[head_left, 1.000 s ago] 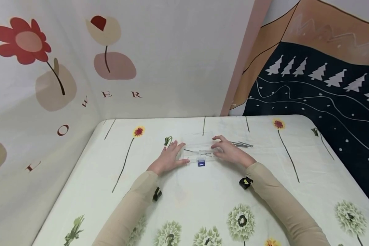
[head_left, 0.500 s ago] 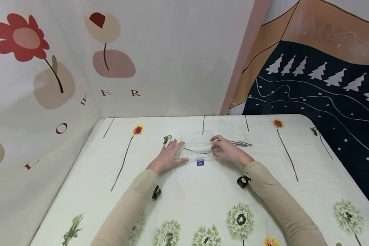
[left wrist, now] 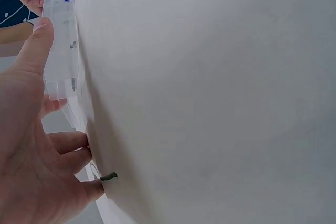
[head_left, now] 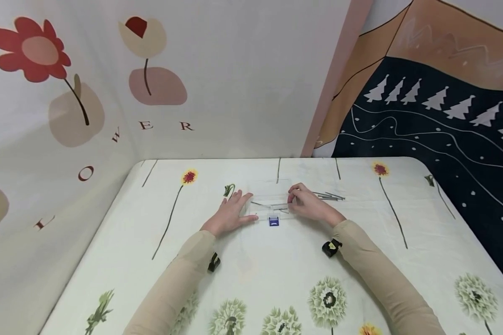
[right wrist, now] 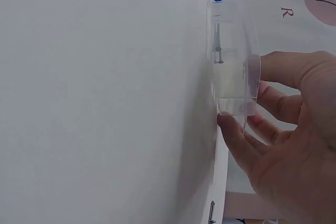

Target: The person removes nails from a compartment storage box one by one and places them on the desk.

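Note:
A clear plastic box (head_left: pixel 261 216) with a blue latch (head_left: pixel 274 221) lies on the cloth, its transparent lid (head_left: pixel 268 186) folded back. Several thin nails (head_left: pixel 260 204) lie inside. My left hand (head_left: pixel 229 215) spreads at the box's left end; in the left wrist view its thumb (left wrist: pixel 38 45) is against the box and other fingertips touch the cloth. At the right end, my right hand (head_left: pixel 312 204) reaches in with curled fingers, and a nail (head_left: pixel 281 204) seems pinched at its fingertips. In the right wrist view, the box wall (right wrist: pixel 252 72) partly blocks those fingertips.
Several more nails (head_left: pixel 329 196) lie loose on the cloth, right of the box and beyond my right hand. The table (head_left: pixel 251 260) has a flower-printed white cloth, and a printed curtain (head_left: pixel 243 93) hangs behind its far edge.
My right hand's fingers have drawn closer together at the box's right end, and a nail now shows beside them. The left hand and the box have stayed in place.

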`<state>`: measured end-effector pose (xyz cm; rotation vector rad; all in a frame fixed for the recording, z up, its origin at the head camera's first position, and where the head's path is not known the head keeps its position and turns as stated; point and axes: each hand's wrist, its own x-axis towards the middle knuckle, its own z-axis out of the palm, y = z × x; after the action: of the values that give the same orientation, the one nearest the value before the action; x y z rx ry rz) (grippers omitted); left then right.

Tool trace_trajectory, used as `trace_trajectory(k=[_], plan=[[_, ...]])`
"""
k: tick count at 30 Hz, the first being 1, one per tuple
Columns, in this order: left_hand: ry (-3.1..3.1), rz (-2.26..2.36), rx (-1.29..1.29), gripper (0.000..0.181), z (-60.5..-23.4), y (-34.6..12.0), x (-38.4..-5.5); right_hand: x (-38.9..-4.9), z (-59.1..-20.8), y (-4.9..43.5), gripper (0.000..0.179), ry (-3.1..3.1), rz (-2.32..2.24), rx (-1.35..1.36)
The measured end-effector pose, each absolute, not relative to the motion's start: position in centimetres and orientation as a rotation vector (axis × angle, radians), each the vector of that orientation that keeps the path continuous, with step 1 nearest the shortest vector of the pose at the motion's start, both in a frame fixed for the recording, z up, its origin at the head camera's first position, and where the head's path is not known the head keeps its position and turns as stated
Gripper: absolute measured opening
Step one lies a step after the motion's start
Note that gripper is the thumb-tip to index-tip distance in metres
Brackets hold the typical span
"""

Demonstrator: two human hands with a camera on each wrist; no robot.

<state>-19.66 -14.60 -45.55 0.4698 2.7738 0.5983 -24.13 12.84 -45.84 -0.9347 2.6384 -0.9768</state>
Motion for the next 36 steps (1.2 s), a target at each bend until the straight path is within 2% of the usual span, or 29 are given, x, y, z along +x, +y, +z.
trace_trajectory(k=[13, 36], plan=[[2.778, 0.597, 0.457, 0.081, -45.5, -14.4, -19.5, -23.8, -45.2, 13.7, 0.005, 2.726, -1.081, -0.856], [2.776, 0.608, 0.439, 0.081, -45.5, -14.5, -19.5, -23.7, -43.7, 20.0, 0.008, 2.761, -1.323, -0.587]])
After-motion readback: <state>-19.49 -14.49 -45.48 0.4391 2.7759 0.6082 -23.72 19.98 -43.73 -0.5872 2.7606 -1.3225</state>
